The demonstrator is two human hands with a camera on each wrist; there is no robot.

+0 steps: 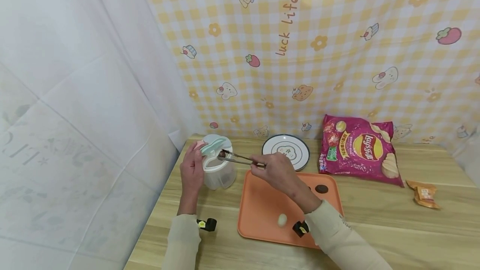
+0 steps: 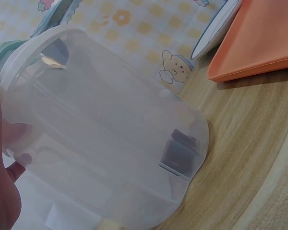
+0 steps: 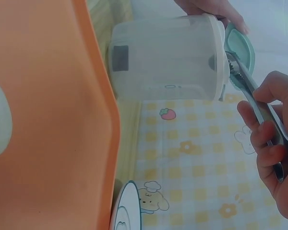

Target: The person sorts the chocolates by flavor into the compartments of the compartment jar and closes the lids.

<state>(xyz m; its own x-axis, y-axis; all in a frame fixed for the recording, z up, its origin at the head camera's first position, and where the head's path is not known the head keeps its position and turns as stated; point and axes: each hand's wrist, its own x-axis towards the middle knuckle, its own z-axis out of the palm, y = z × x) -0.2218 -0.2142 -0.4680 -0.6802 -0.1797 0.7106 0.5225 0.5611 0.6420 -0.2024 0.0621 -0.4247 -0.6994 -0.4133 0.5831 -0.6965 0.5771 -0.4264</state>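
**Pretty sure this is the drop-it-in step**

So the right hand (image 1: 279, 172) is clamped on metal tongs (image 1: 241, 159), which pinch a small dark piece (image 1: 223, 153) right at the mouth of the clear container (image 1: 221, 177). Can't tell if it's past the rim. The left hand (image 1: 192, 166) grips the top edge by the raised mint flap (image 1: 215, 145). My guess: the next move calls for easing the tongs apart while the flap is kept up.

All this is at the far left of a wood-grain table (image 1: 378, 228). To the right there's an orange tray (image 1: 258, 211) with a dark round piece (image 1: 321, 188) and a pale oval one (image 1: 282, 220), a plate (image 1: 303, 157) beyond it, then a purple chip bag (image 1: 360, 149) and an orange packet (image 1: 425, 193) farther right. Yellow checked cloth (image 1: 277, 107) hangs behind, white sheeting (image 1: 93, 95) on the left.
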